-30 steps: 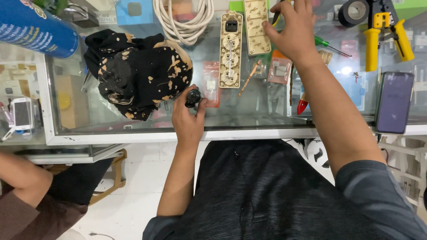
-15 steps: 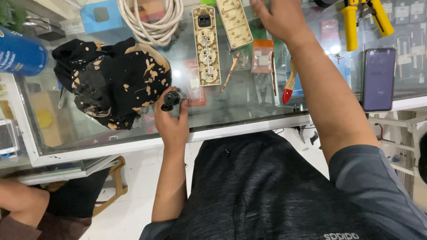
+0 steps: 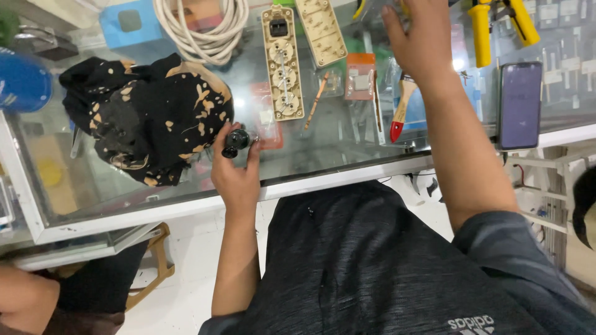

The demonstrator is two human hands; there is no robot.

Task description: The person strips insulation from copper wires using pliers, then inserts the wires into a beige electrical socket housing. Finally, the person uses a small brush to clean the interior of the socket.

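My left hand (image 3: 234,170) grips a small black plug (image 3: 235,142) at the near edge of the glass counter (image 3: 323,158). Beside it lies a black cloth with tan blotches (image 3: 146,118). My right hand (image 3: 422,37) hovers over the far part of the counter with fingers spread and nothing in it. It is close to a red-tipped brush (image 3: 400,111) and yellow-handled pliers (image 3: 496,25). An opened beige power strip (image 3: 282,62) and its cover (image 3: 320,31) lie between the hands.
A coiled white cable (image 3: 202,28) and a blue box (image 3: 127,25) sit at the back. A dark phone (image 3: 520,104) lies at the right edge, a blue cylinder (image 3: 22,84) at the left. Another person's arm (image 3: 25,304) shows at bottom left.
My right hand has drawn back from the far end of the counter toward the brush. The left hand keeps its hold on the black plug. The camera view has shifted.
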